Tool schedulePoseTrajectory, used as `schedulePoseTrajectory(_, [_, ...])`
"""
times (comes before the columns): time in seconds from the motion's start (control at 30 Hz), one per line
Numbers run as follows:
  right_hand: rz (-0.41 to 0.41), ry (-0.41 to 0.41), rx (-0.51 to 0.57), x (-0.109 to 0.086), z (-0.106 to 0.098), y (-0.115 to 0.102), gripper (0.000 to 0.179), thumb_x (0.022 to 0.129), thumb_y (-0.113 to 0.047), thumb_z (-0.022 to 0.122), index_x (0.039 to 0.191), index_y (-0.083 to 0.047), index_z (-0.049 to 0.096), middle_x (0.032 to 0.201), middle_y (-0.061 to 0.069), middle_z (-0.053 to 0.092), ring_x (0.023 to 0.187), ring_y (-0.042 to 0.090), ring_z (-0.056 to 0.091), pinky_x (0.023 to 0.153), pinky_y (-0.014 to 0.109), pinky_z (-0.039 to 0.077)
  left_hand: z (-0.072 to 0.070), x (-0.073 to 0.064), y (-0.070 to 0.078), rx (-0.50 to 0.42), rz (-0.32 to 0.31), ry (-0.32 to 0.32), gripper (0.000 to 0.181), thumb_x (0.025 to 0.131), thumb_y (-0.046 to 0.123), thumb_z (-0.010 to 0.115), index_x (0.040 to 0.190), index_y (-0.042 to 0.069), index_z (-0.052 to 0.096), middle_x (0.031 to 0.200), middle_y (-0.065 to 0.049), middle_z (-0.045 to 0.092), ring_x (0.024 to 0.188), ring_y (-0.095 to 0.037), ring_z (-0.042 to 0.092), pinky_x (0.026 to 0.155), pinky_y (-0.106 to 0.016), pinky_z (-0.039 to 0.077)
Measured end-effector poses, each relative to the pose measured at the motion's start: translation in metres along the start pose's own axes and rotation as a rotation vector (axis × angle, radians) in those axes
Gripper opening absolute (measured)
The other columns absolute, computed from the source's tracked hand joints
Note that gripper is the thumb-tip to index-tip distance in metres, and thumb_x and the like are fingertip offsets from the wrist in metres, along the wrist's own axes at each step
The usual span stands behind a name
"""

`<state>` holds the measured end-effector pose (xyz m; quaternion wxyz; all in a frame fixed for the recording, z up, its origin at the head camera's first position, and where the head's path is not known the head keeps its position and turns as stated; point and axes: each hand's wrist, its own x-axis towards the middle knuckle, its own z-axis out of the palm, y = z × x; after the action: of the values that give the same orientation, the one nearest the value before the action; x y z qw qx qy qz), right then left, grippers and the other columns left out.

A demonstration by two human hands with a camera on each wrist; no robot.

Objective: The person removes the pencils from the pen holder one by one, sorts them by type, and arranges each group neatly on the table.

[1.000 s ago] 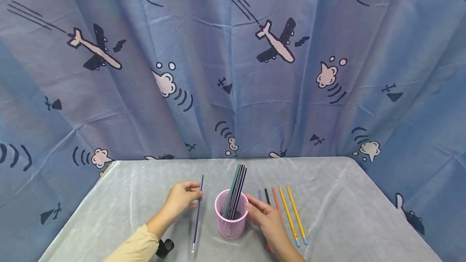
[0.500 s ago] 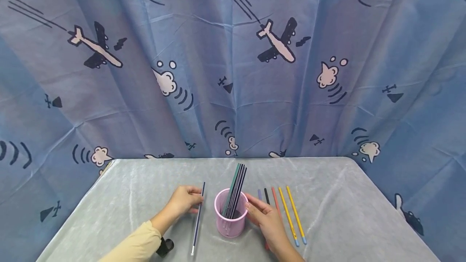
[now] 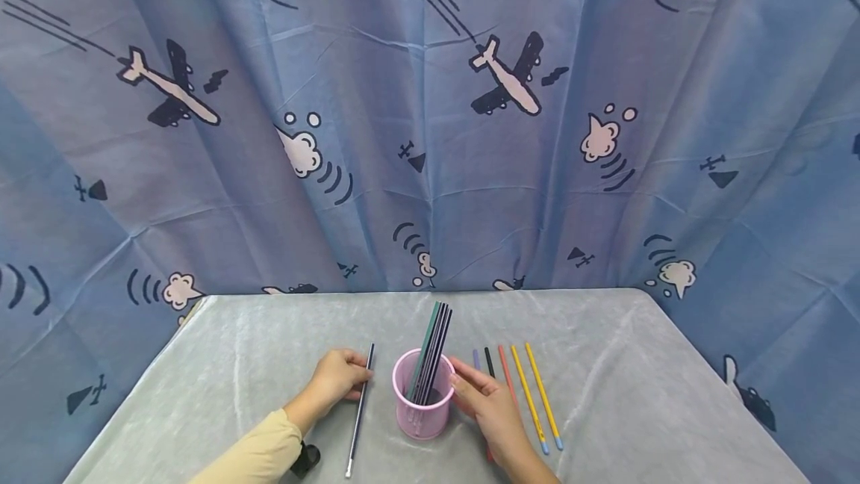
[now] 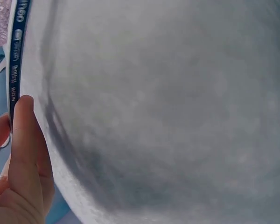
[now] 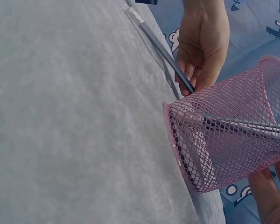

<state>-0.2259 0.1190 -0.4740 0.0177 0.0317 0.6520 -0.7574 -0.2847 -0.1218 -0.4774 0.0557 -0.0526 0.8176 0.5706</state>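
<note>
My left hand (image 3: 336,378) pinches a dark blue pencil (image 3: 360,413) between thumb and fingers, left of the cup. In the left wrist view white lettering runs along the pencil (image 4: 16,60). Its white-tipped end points towards me, low over or on the cloth; I cannot tell if it touches. My right hand (image 3: 496,413) holds a pink pen cup (image 3: 422,420) by its right side, thumb near the rim. The right wrist view shows the cup's mesh wall (image 5: 238,98). Several dark pencils and a green one (image 3: 430,349) lean in the cup, tops to the right.
Right of my right hand lie several pencils: a purple (image 3: 476,359), a black (image 3: 489,361), a red (image 3: 508,372) and two yellow ones (image 3: 543,394). A grey cloth (image 3: 625,394) covers the table. Behind it hangs a blue curtain (image 3: 376,170) with airplane prints.
My left hand has come slightly towards me with the pencil, whose far end is now lower in the view. My right hand and the cup have stayed in place.
</note>
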Motion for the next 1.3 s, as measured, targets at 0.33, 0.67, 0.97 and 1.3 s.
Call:
schedulePoseTrajectory(0.33, [0.008,0.005,-0.016,-0.0019,0.0007,-0.0007,0.048,0.097,-0.016,0.064,0.138,0.005,0.053,0.138,0.018,0.060,0.102,-0.003,0.065,0.091,0.022,0.058,0.0006,0.0021,-0.0066,0.043,0.008,-0.002,0.017,0.079,-0.004,0.071,0.094,-0.011,0.066,0.071,-0.009,0.065,0.061,-0.013,0.061,0.052,-0.029,0.060])
schedulePoseTrajectory(0.67, [0.000,0.001,-0.016,-0.0020,-0.0001,-0.0006,0.049,0.096,-0.017,0.065,0.138,0.005,0.053,0.139,0.018,0.060,0.104,-0.002,0.065,0.092,0.023,0.058,0.0018,0.0041,-0.0047,0.141,0.035,0.035,0.009,0.076,-0.004,0.071,0.083,-0.005,0.065,0.065,-0.003,0.059,0.054,-0.009,0.057,0.048,-0.024,0.058])
schedulePoseTrajectory(0.97, [-0.006,-0.014,-0.001,-0.0013,0.0002,-0.0014,0.049,0.097,-0.015,0.064,0.139,0.006,0.052,0.139,0.019,0.059,0.104,-0.003,0.065,0.093,0.023,0.057,0.0004,0.0063,-0.0066,0.194,0.031,0.066,0.008,0.077,-0.002,0.073,0.078,-0.003,0.065,0.059,-0.001,0.057,0.046,-0.007,0.054,0.045,-0.022,0.056])
schedulePoseTrajectory(1.3, [-0.007,-0.011,0.014,-0.0005,0.0000,-0.0004,0.048,0.096,-0.013,0.064,0.138,0.006,0.052,0.139,0.019,0.059,0.104,-0.002,0.066,0.095,0.025,0.057,-0.0011,0.0087,-0.0050,0.200,0.045,0.091,0.006,0.077,-0.001,0.072,0.075,-0.001,0.066,0.059,-0.001,0.058,0.049,-0.008,0.057,0.047,-0.022,0.057])
